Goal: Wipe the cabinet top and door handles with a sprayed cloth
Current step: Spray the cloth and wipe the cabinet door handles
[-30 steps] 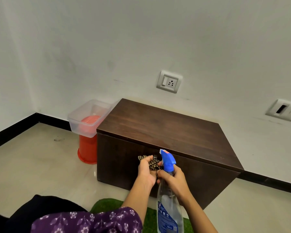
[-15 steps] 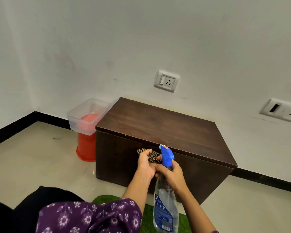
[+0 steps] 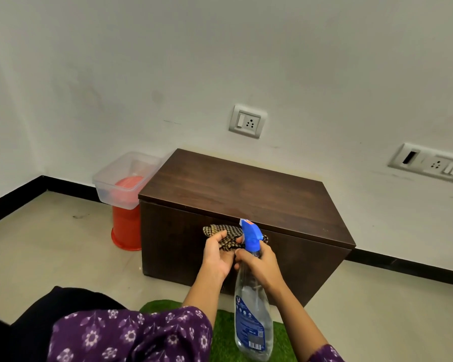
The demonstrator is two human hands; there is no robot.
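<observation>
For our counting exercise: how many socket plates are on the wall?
2. One socket plate sits above the cabinet; the other socket plate is at the right edge, partly cut off, so more may be hidden.

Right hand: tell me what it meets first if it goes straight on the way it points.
Most likely the checked cloth bunched in the left hand, just ahead of the right hand that grips the spray bottle. The cabinet front lies behind it; depth is unclear.

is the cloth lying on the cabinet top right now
No, the left hand holds the checked cloth in front of the cabinet, below its top edge, while the right hand grips the spray bottle.
</observation>
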